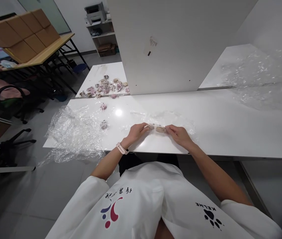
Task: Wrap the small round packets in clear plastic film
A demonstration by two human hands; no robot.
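Close to the table's front edge, both hands pinch a small beige item in clear plastic. My left hand is closed on its left end, and my right hand is closed on its right end. The item's exact kind is hard to make out through the shiny wrapping. Just behind the hands, a sheet of clear plastic film lies flat and crinkled. To the left of my left hand are two small wrapped pinkish items, one nearer and one farther back.
A large heap of clear plastic overhangs the white table's front left edge. Several wrapped pink and beige items lie at the back left. A white upright panel rises behind the hands. More clear film spreads at right.
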